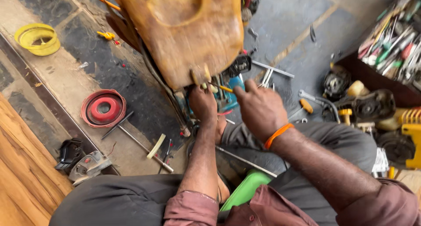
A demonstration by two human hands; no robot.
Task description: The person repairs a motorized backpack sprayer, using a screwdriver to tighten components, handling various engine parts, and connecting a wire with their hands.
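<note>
A worn orange-brown tank-shaped part [184, 33] stands upright on the floor in front of me. My left hand [203, 104] reaches under its lower edge, fingers curled around something I cannot make out beside a blue machine part [230, 96]. My right hand [259, 108], with an orange band at the wrist, is closed on a thin tool with a yellow handle [224, 88] that points at the tank's bottom edge. A black fitting [238, 66] hangs just right of the tank's lower corner.
A red round cover [103, 107] and a yellow ring [37, 39] lie on the floor at left. Long metal rods [144, 147] lie near my knee. A dark tray of tools [390, 46] and engine parts [368, 105] crowd the right. A green stool [245, 188] is under me.
</note>
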